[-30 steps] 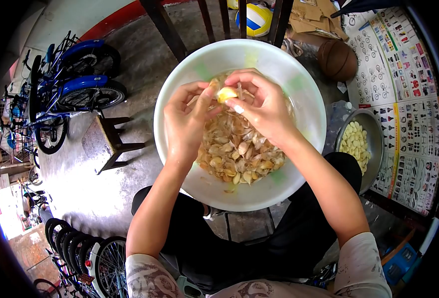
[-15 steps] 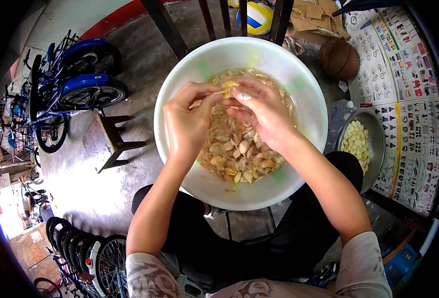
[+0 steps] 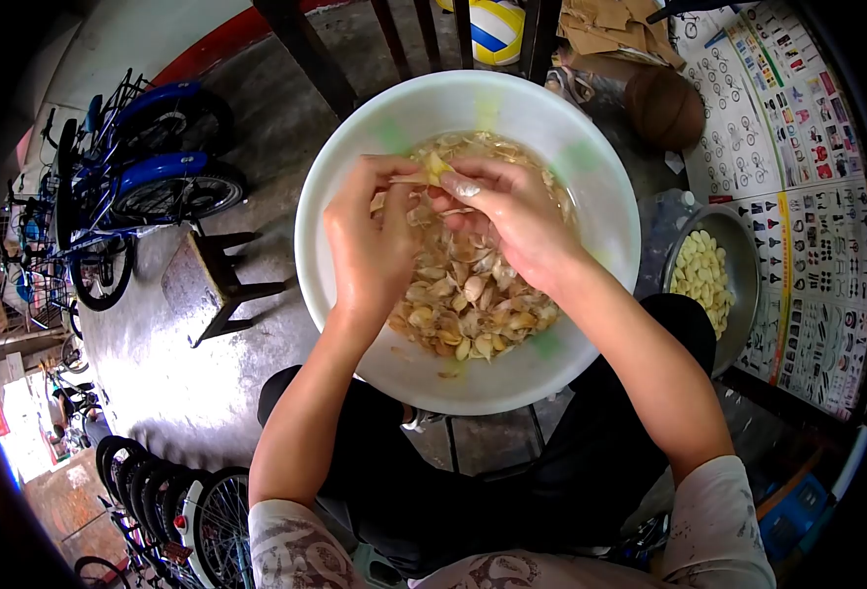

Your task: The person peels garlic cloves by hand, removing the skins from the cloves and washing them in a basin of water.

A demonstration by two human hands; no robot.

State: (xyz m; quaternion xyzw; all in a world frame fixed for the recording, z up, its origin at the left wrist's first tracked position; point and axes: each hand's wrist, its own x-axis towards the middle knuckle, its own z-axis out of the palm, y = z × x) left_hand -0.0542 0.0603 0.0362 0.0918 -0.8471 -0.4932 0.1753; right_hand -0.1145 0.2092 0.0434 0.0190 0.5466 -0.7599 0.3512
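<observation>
Over a wide white basin (image 3: pixel 327 285), both of my hands meet at one yellowish garlic clove (image 3: pixel 437 167). My left hand (image 3: pixel 370 231) is closed, its thumb and index finger pinching at the clove's left side, where a thin pale strip shows; whether it is loose skin I cannot tell. My right hand (image 3: pixel 522 211) grips the clove between thumb and fingers, with a whitish patch on its thumb. Below them, unpeeled garlic cloves (image 3: pixel 475 290) and loose skins lie in water in the basin.
Right of the basin, a metal bowl (image 3: pixel 745 285) holds peeled cloves (image 3: pixel 701 275). A basketball (image 3: pixel 664 108) and a volleyball (image 3: pixel 497 34) lie beyond. A small wooden stool (image 3: pixel 203 280) stands left, near parked bicycles (image 3: pixel 173 182). Printed sheets (image 3: pixel 807 265) cover a surface at right.
The whole view has shifted slightly, putting the basin a little further left. My hands stay together at the clove, and the fingers have changed position slightly around it.
</observation>
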